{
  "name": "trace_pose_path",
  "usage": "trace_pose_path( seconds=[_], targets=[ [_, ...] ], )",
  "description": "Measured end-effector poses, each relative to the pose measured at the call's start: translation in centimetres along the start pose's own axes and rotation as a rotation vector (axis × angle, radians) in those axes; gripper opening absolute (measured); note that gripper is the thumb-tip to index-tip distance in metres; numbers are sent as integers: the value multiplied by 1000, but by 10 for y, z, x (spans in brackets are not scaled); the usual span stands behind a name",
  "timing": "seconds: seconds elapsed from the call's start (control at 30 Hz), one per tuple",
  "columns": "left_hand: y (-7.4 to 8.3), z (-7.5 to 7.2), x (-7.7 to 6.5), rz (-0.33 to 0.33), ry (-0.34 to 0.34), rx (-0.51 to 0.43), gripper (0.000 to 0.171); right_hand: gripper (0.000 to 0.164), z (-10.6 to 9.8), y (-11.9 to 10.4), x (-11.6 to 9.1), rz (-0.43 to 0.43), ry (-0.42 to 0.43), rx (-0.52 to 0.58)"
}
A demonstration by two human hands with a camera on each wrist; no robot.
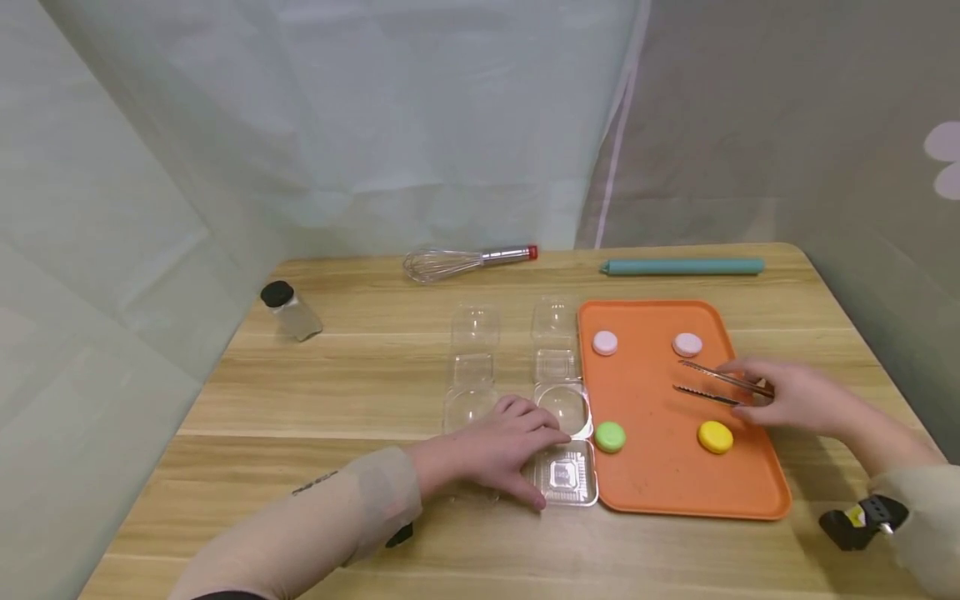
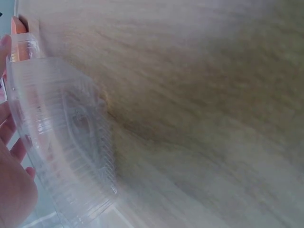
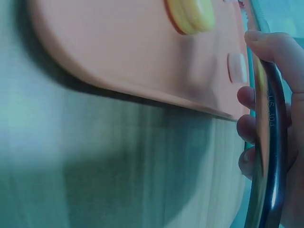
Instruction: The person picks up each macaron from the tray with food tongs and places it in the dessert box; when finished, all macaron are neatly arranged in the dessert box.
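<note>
My right hand point(image 1: 798, 398) holds metal tongs point(image 1: 722, 376) over the right side of an orange tray point(image 1: 652, 467), the tongs' arms spread apart with nothing between their tips. On the tray lie two pale pink macarons point(image 1: 605, 342), a green macaron point(image 1: 610, 437) and a yellow macaron point(image 1: 716, 437). Two clear plastic boxes with raised lids stand left of the tray. Over the nearer-to-tray box point(image 1: 572, 483) my left hand point(image 1: 506, 446) lies with fingers spread, touching its left side. That hand and forearm partly cover the other box point(image 1: 474, 367).
A whisk point(image 1: 450, 264) and a teal rolling pin point(image 1: 682, 267) lie along the table's back edge. At the left stands or leans a clear jar with a black lid point(image 1: 277, 293). Pale sheeting hangs behind and beside the wooden table point(image 1: 300, 400).
</note>
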State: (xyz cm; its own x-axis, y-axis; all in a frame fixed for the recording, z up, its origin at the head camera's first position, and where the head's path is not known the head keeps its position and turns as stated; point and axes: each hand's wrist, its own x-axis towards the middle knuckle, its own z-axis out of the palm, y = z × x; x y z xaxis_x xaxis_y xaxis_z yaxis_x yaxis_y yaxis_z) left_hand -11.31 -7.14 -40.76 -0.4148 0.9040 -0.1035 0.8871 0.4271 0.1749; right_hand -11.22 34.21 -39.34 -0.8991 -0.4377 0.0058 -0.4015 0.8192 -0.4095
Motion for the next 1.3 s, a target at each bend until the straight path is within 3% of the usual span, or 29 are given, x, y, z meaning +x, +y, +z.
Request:
trace_pose_path(
  seconds=[0.37, 0.63, 0.8, 1.1, 1.3],
  targets=[
    [-1, 2, 0, 12, 14, 4, 85, 49, 10, -1, -12, -182, 98, -50],
    [-1, 0, -1, -7, -5, -1, 85, 47, 13, -4, -30, -101, -9, -29],
    [-1, 0, -1, -10, -9, 0, 86, 45, 16, -3, -33, -123, -57, -22],
    [0, 0, -1, -19, -9, -3, 86, 45, 22, -4, -35, -170, -52, -79],
    [1, -1, -1, -29, -17, -12, 87, 47, 23, -12, -33, -188, 31, -119]
  ],
)
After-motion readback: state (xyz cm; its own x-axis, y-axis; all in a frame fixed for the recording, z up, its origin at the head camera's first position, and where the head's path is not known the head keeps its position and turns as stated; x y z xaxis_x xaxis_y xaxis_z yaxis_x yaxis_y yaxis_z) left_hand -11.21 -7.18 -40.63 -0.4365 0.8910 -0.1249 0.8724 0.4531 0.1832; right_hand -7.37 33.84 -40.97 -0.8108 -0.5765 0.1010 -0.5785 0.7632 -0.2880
